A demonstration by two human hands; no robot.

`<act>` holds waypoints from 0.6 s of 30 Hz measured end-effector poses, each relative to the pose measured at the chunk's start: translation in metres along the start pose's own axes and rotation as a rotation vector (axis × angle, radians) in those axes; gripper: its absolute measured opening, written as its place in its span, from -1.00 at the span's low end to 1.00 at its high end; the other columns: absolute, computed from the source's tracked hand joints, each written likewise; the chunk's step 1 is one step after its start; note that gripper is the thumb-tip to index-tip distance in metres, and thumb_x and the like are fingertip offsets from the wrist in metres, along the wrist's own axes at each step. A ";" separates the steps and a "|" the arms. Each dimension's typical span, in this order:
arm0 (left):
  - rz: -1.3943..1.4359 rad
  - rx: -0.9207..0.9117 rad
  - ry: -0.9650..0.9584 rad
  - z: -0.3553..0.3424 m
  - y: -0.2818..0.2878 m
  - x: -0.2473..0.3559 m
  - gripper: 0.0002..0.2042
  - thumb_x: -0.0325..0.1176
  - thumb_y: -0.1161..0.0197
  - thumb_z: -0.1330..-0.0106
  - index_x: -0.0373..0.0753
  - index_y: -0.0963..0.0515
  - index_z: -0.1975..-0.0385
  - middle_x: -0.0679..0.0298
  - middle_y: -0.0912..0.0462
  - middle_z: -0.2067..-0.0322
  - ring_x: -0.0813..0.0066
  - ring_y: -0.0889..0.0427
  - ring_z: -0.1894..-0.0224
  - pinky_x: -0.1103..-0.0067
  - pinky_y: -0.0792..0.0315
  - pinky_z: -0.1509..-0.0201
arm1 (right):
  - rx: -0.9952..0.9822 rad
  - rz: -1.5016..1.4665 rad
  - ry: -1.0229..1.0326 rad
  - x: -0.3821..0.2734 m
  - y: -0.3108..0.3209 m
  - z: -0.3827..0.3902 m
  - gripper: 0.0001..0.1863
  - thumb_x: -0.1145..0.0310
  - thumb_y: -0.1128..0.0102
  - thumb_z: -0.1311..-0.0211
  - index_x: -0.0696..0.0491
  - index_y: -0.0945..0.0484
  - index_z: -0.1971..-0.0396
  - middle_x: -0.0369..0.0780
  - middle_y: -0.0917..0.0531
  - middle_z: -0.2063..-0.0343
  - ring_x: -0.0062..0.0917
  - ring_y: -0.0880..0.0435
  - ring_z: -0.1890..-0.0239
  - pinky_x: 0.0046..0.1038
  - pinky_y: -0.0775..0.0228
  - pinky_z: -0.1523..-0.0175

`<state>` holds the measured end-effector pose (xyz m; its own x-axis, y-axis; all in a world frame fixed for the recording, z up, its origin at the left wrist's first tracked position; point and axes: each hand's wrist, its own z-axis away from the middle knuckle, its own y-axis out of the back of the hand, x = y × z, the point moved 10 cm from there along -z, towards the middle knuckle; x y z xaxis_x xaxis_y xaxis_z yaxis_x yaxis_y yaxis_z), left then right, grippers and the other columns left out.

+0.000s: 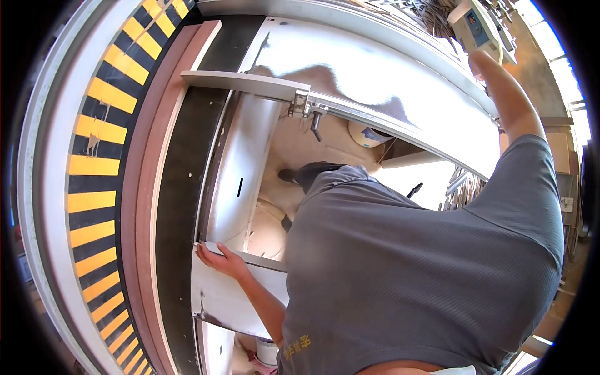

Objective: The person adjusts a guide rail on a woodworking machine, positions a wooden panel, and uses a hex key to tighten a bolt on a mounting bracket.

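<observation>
My left hand (223, 260) rests at the corner of a pale metal panel (231, 300), beside the long dark machine bed (181, 187). Its fingers are stretched out and the thumb stands apart; it looks open. My right arm (515, 106) reaches up to the far right, where my right hand (480, 61) is at a white control box (473, 28) with a small blue panel. The fingers of that hand are hidden, so its grip cannot be made out. Pinkish-brown boards (139, 187) lie lengthwise along the dark bed, apart from my left hand.
A metal crossbar (250, 83) with a clamp and black lever handle (316, 127) spans the frame ahead of me. A yellow-and-black striped strip (94, 165) runs down the left. Beyond the bar lies a broad shiny metal table (369, 69). A round white container (369, 134) stands below.
</observation>
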<state>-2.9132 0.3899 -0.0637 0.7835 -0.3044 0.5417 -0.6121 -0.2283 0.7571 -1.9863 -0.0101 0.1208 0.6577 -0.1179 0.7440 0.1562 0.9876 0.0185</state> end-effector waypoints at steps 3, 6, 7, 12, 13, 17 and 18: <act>0.055 0.038 -0.008 -0.003 0.002 0.013 -0.55 -0.27 -0.07 -0.54 -0.37 -0.34 -0.32 -0.09 -0.29 -0.39 -0.11 -0.18 -0.48 0.08 -0.08 -0.51 | 0.185 -0.008 -0.071 -0.015 0.068 0.074 -0.62 0.06 -0.39 -0.17 0.09 -0.80 0.25 -0.10 -0.79 0.20 -0.29 -0.76 0.19 -0.32 -0.60 0.01; 0.057 0.051 0.006 -0.002 0.002 0.005 -0.56 -0.34 -0.10 -0.49 -0.37 -0.35 -0.31 -0.09 -0.31 -0.37 -0.11 -0.18 -0.48 0.08 -0.08 -0.51 | 0.631 -0.267 -0.004 -0.047 0.189 0.123 -0.44 -0.07 0.00 -0.47 0.14 -0.78 0.23 -0.04 -0.78 0.26 -0.28 -0.76 0.27 -0.25 -0.58 0.05; 0.068 0.049 -0.016 -0.001 0.000 0.005 -0.56 -0.37 -0.12 -0.48 -0.37 -0.36 -0.30 -0.09 -0.32 -0.36 -0.10 -0.18 -0.48 0.09 -0.09 -0.51 | 0.720 -0.314 0.049 -0.062 0.223 0.136 -0.41 -0.07 0.09 -0.52 0.13 -0.76 0.19 -0.05 -0.77 0.30 -0.27 -0.76 0.30 -0.21 -0.58 0.10; 0.082 0.095 0.045 0.001 0.008 -0.008 -0.55 -0.48 -0.18 -0.39 -0.34 -0.38 -0.28 -0.09 -0.33 -0.35 -0.12 -0.19 -0.47 0.09 -0.10 -0.51 | 0.869 -0.492 0.548 -0.199 0.353 0.340 -0.39 -0.09 0.21 -0.53 0.13 -0.62 -0.07 0.05 -0.74 0.25 -0.15 -0.73 0.35 -0.16 -0.60 0.21; 0.099 0.097 0.047 0.001 0.006 -0.007 -0.55 -0.48 -0.19 -0.39 -0.34 -0.38 -0.28 -0.09 -0.34 -0.34 -0.13 -0.19 -0.47 0.09 -0.11 -0.51 | 0.969 -0.494 0.669 -0.217 0.364 0.374 -0.29 -0.20 0.30 -0.56 0.13 -0.63 -0.04 0.03 -0.74 0.23 -0.15 -0.73 0.32 -0.17 -0.61 0.18; 0.099 0.115 0.062 0.000 0.006 -0.004 -0.54 -0.46 -0.23 -0.36 -0.34 -0.40 -0.26 -0.09 -0.36 -0.32 -0.12 -0.21 -0.45 0.12 -0.15 -0.49 | 1.044 -0.295 0.934 -0.291 0.391 0.447 -0.18 -0.31 0.36 -0.53 0.18 -0.61 -0.04 0.03 -0.72 0.14 -0.11 -0.74 0.26 -0.14 -0.61 0.15; 0.098 0.120 0.067 0.001 0.008 -0.005 -0.54 -0.45 -0.23 -0.37 -0.34 -0.40 -0.26 -0.09 -0.34 -0.33 -0.12 -0.22 -0.45 0.14 -0.14 -0.50 | 1.017 -0.249 0.918 -0.304 0.390 0.464 -0.19 -0.30 0.35 -0.54 0.18 -0.61 -0.03 0.02 -0.72 0.14 -0.14 -0.75 0.27 -0.19 -0.61 0.17</act>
<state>-2.9220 0.3891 -0.0611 0.7224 -0.2695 0.6368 -0.6911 -0.3107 0.6525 -2.4672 0.4591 0.2113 0.9969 0.0658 -0.0431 0.0021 0.5253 0.8509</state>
